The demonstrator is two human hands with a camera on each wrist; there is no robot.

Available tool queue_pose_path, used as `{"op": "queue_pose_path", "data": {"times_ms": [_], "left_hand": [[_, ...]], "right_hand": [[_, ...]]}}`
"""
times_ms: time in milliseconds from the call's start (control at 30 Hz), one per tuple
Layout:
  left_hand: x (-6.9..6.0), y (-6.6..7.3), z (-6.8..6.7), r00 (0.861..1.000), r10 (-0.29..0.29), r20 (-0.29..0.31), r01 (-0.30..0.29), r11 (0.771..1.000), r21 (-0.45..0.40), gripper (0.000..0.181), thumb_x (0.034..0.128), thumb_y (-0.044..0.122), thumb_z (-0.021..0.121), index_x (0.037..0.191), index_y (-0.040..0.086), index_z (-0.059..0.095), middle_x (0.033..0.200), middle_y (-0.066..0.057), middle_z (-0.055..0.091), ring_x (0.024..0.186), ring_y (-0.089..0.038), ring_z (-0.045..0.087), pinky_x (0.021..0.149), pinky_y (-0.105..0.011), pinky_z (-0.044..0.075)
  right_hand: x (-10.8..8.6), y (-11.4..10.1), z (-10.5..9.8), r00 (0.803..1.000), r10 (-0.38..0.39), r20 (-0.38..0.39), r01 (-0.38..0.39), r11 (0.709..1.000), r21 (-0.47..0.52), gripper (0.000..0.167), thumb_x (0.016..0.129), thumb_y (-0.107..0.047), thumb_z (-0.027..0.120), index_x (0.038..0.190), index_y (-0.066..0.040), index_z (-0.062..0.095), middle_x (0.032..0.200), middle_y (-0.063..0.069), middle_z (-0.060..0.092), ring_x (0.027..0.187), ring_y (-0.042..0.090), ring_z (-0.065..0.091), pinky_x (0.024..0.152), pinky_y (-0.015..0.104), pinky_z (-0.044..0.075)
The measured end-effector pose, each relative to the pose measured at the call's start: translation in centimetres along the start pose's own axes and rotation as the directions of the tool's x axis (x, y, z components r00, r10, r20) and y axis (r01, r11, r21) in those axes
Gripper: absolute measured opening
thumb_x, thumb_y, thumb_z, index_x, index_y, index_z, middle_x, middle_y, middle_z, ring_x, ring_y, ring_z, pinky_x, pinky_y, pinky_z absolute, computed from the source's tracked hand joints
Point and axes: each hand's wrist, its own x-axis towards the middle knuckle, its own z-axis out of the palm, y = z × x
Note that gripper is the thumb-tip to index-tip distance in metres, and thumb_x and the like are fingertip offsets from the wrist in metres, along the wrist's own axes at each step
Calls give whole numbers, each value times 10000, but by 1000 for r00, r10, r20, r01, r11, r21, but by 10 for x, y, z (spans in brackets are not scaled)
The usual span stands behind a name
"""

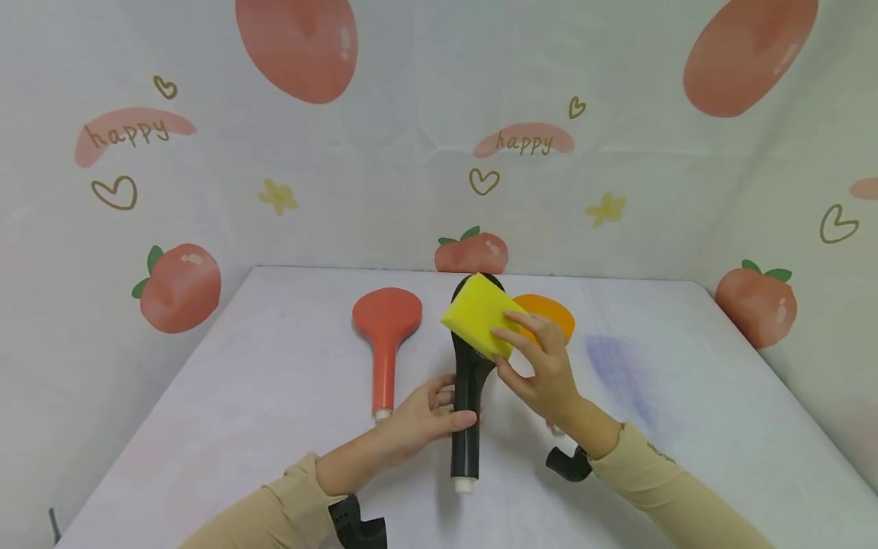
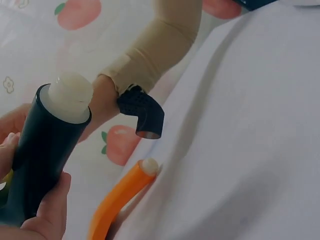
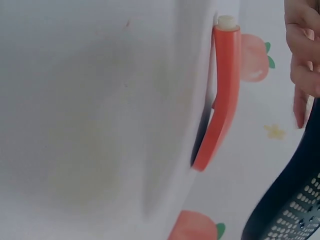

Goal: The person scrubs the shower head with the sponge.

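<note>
White backdrop (image 1: 384,206) wraps the back and both sides on my head feed: printed red fruit, hearts, yellow flowers, the word "happy". White counter (image 1: 274,412) sits in front of it, with a bluish smudge (image 1: 620,374) on the right half. Tan left sleeve (image 1: 264,511) and right sleeve (image 1: 679,496) reach in from the near side. Black shower head (image 1: 469,389) is near mid-frame, held up off the surface, head end away from me, handle toward me; my right wrist feed catches its perforated face. Red shower head (image 1: 386,316) lies on the counter to its left. Orange shower head (image 1: 552,309) is to its right, partly blocked from my view. Left hand (image 1: 421,419): grip is clamped around the black handle, thumb across the front. Right hand (image 1: 549,374): grip is pinching the yellow sponge (image 1: 473,313) by one end. I read the sponge as tilted over the head end of the black one, covering most of it; contact I can't confirm. Black curved bracket (image 1: 360,526) at the left wrist, similar one at the right. Smallest: whitish end plug (image 1: 464,485) on the black handle.
</note>
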Motion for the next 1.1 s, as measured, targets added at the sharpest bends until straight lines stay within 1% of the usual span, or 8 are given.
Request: {"op": "queue_pose_path", "data": {"times_ms": [100, 200, 333, 600, 800, 900, 967, 1100], "left_hand": [[2, -1, -1, 1000, 15, 28, -14, 999, -38, 796, 861, 311, 665, 1427, -8, 205, 1328, -249, 514, 1129, -245, 616, 992, -358, 476], [2, -2, -3, 998, 22, 60, -17, 997, -79, 721, 887, 280, 633, 1424, 30, 221, 1359, -242, 488, 1154, -221, 603, 1018, -349, 456], [2, -3, -5, 994, 23, 103, -10, 993, -118, 675, 897, 244, 614, 1427, 77, 230, 1389, -231, 460, 1182, -202, 584, 1040, -346, 438], [0, -4, -5, 977, 21, 213, 1, 994, -105, 744, 898, 263, 617, 1475, 101, 176, 1435, -194, 420, 1261, -238, 516, 1069, -366, 405], [-2, -5, -5, 982, 4, 191, 12, 996, -83, 808, 884, 289, 635, 1484, 57, 147, 1500, -185, 304, 1299, -313, 460, 1072, -396, 400], [-3, -5, -4, 983, 0, 181, 13, 998, -68, 818, 879, 293, 642, 1479, 27, 153, 1507, -164, 288, 1294, -335, 458, 1073, -413, 395], [-3, -5, -4, 982, 0, 188, 12, 998, -64, 807, 879, 288, 644, 1476, 28, 168, 1503, -163, 294, 1282, -316, 478, 1070, -408, 397], [-4, -7, -4, 981, 2, 194, 10, 998, -60, 792, 880, 276, 644, 1474, 30, 181, 1500, -163, 295, 1261, -270, 508, 1065, -391, 401]], "right_hand": [[-1, 0, -1, 1000, 1, 4, -1, 1000, -10, 311, 920, -287, 552, 995, -17, 687, 1106, 204, 623, 978, 375, 501, 892, 396, 384], [-2, 0, 0, 1000, -4, 14, 4, 1000, -18, 319, 924, -289, 550, 1013, -19, 696, 1105, 194, 641, 962, 380, 501, 849, 447, 382], [-4, 1, 2, 999, -14, 32, 15, 1000, -23, 320, 926, -297, 550, 1053, -43, 699, 1119, 181, 653, 956, 378, 507, 839, 452, 379], [-4, 1, 6, 999, -15, 30, 15, 1000, 1, 343, 904, -362, 594, 1076, -85, 698, 1149, 160, 657, 987, 381, 560, 828, 466, 390], [1, 0, 2, 999, -6, 53, 5, 1000, 10, 335, 912, -355, 582, 1060, -76, 695, 1141, 180, 644, 1000, 378, 555, 865, 448, 395], [3, 3, -2, 997, 27, 66, -27, 1000, 0, 345, 921, -351, 565, 1067, -63, 687, 1163, 193, 624, 1003, 373, 547, 917, 414, 418], [4, 8, -4, 994, 85, 70, -85, 996, -6, 348, 919, -343, 569, 1081, -55, 678, 1189, 199, 604, 1030, 379, 540, 954, 400, 419], [4, 15, -7, 973, 226, 49, -226, 974, -12, 292, 838, -163, 689, 1108, -56, 662, 1235, 205, 570, 1052, 386, 515, 916, 427, 368]]}}
